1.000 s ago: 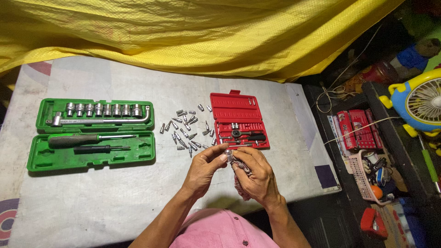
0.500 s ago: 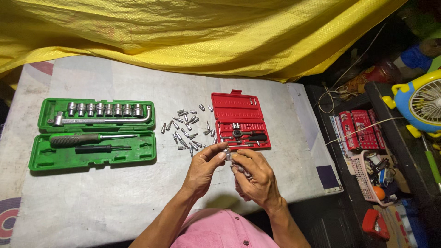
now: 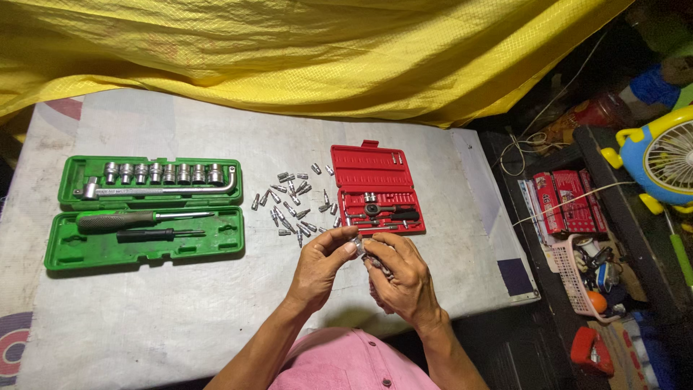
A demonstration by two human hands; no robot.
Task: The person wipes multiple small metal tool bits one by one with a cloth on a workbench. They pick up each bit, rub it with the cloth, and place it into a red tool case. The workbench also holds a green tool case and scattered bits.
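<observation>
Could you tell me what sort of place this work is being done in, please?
Probably a makeshift home or stall workbench: a yellow tarp hangs behind the table, two open tool cases lie on it, and household clutter with a small fan sits alongside.

Loose bits (image 3: 292,206) lie between two open cases (image 3: 144,213)

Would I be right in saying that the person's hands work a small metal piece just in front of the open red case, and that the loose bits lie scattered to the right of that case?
Not quite. The head view shows the loose bits scattered to the left of the red case, between it and the green case. The rest holds: the left hand and right hand work a small metal piece just in front of the open red case.
</observation>
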